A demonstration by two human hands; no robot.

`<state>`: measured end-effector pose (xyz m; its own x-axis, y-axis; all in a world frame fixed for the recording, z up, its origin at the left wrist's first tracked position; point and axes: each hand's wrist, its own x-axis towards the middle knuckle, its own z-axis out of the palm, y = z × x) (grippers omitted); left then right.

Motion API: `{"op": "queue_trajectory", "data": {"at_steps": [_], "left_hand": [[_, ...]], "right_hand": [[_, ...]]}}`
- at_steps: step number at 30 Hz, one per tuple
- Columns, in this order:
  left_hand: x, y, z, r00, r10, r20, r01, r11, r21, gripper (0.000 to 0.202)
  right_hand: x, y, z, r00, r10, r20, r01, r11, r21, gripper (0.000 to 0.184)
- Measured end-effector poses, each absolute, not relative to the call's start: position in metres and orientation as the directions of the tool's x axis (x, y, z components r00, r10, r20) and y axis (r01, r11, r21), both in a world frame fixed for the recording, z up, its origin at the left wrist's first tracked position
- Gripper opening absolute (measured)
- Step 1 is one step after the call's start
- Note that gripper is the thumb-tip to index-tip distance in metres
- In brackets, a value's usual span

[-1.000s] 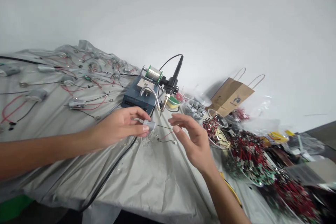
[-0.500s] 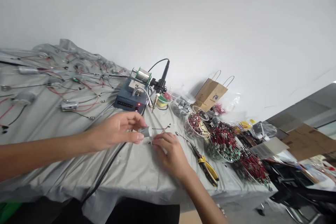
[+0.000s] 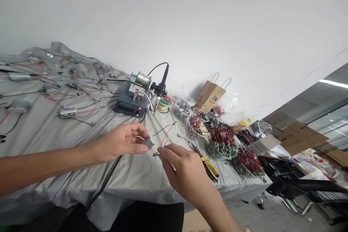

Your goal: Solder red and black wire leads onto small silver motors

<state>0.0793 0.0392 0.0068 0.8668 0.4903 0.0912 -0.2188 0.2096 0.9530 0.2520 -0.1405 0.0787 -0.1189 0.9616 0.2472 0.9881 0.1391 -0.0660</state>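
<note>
My left hand point(image 3: 119, 143) holds a small grey DC motor point(image 3: 148, 142) between thumb and fingertips, above the grey sheet covering the table point(image 3: 67, 145). A thin red wire point(image 3: 166, 136) and a black wire point(image 3: 163, 129) run from the area of the motor. My right hand point(image 3: 185, 172) is just to the lower right of the motor, pinching a small metal-tipped wire lead point(image 3: 156, 154) between thumb and finger. Most of that lead is hidden by my fingers.
Behind my hands stand a blue soldering station point(image 3: 130, 105), a solder spool point(image 3: 143, 79) and a soldering iron point(image 3: 160, 88). Yellow-handled pliers point(image 3: 210, 168) lie to the right. Further right are bowls of wired parts point(image 3: 220, 145). Several wired motors point(image 3: 65, 112) lie at left.
My right hand has shifted lower and now pinches a wire lead near the motor. The left hand still holds the motor, turned slightly. The whole view has swung, showing more floor at right.
</note>
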Motion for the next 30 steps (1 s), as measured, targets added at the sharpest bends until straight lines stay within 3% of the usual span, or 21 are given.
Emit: {"op": "queue_trajectory", "data": {"at_steps": [5,9,24,30], "left_hand": [[0.076,0.035,0.012,0.873,0.483,0.073,-0.221,0.258,0.94,0.04],[0.077,0.039,0.004,0.864,0.493,0.099,-0.246,0.243,0.938,0.045],[0.077,0.038,-0.003,0.873,0.474,0.118,-0.241,0.21,0.948,0.048],[0.074,0.036,-0.001,0.869,0.491,0.063,-0.197,0.227,0.954,0.048]], "right_hand": [[0.244,-0.13,0.069,0.029,0.938,0.345,0.87,0.146,-0.471,0.019],[0.243,-0.122,0.06,0.148,0.945,0.293,0.744,0.089,-0.662,0.015],[0.239,-0.129,0.07,0.086,0.978,0.188,0.806,0.043,-0.59,0.017],[0.241,-0.133,0.069,0.081,0.984,0.156,0.811,0.026,-0.584,0.015]]}}
